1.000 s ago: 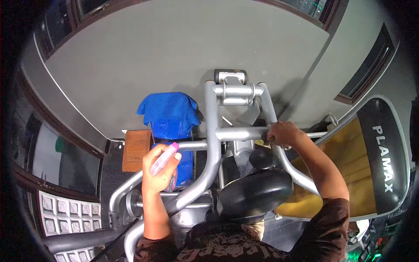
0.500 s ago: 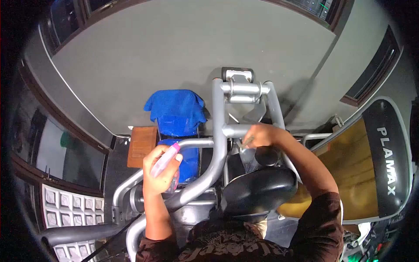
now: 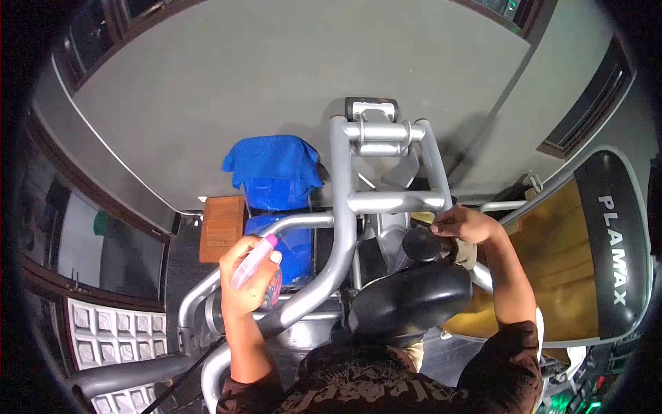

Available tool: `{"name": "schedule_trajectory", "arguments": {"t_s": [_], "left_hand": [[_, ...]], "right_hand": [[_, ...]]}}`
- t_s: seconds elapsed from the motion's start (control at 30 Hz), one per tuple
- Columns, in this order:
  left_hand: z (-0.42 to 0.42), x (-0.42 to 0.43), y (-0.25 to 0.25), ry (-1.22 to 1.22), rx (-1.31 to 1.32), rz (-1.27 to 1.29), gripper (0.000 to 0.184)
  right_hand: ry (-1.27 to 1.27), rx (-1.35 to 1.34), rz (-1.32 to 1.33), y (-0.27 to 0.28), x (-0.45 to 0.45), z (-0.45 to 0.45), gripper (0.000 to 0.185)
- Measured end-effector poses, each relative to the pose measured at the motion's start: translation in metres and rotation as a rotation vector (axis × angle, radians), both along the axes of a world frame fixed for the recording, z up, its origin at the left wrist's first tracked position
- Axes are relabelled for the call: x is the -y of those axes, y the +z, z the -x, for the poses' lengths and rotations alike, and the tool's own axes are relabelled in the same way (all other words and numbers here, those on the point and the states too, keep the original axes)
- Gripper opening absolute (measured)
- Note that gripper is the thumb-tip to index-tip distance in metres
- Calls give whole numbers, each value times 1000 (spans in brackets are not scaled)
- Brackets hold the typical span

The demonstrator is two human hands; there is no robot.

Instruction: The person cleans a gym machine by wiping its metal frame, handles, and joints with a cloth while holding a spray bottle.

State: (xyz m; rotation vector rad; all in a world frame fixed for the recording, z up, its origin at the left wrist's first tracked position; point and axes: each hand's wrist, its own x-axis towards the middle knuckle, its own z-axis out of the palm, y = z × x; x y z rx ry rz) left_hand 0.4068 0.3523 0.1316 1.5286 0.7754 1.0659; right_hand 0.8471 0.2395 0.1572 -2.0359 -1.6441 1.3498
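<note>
My left hand is wrapped round a clear spray bottle with a pink nozzle, held up left of the gym machine's silver frame. My right hand has its fingers closed on a pale tan cloth, which hangs partly below it. This hand is beside a round black roller end, in front of the silver crossbar. Nearer to me is a larger black padded cushion. The fingertips of my right hand are partly hidden by shadow and the cloth.
A blue towel drapes over a blue chair behind the frame, beside a brown wooden stool. A panel marked PLAMAX stands at right. Silver tubes and a dark bar run along my left.
My right hand has moved right and a little towards me, from the crossbar's middle to the far side of the roller end. My left hand still holds the spray bottle.
</note>
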Motion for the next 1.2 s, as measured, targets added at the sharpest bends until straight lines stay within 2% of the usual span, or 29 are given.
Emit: {"name": "schedule_trajectory", "arguments": {"t_s": [0.17, 0.27, 0.3, 0.33, 0.4, 0.53, 0.57, 0.7, 0.8, 0.87, 0.93, 1.0, 1.03, 1.2], "left_hand": [[-13, 6, -4, -28, 28, 22, 17], [-18, 11, -3, -28, 10, 36, 17], [-19, 12, -2, -26, 14, 32, 17], [-20, 13, -2, -26, 19, 27, 18], [-22, 15, 1, -34, 24, 10, 18], [-21, 21, 6, -44, 25, -24, 19], [-20, 23, 7, -44, 27, -32, 19], [-15, 31, 15, -33, 27, -51, 19], [-14, 35, 16, -43, 20, -65, 20], [-19, 40, 19, -55, 34, -47, 20], [-24, 43, 18, -71, 50, -57, 21], [-23, 48, 20, -81, 51, -63, 22], [-22, 50, 22, -83, 49, -63, 22], [-7, 51, 20, -43, 45, -62, 24]], "right_hand": [[-265, -132, -278, 24, 28, 31, 26], [-409, -226, -347, 52, 31, 44, 25], [-254, -168, -560, 45, 28, 47, 26], [-159, -32, -569, 47, 27, 52, 26], [85, 26, -624, 42, 20, 61, 28], [240, 103, -588, 42, 28, 64, 31], [202, -26, -368, 55, 30, 60, 27], [363, 176, -294, 74, 43, 48, 24], [195, 85, -515, 75, 37, 50, 24], [-40, 111, -566, 64, 27, 65, 26], [116, 119, -692, 44, 8, 74, 27], [265, 365, -494, 41, 1, 90, 26], [297, 411, -506, 38, 1, 92, 23], [396, 249, -200, 70, 10, 90, 21]]}}
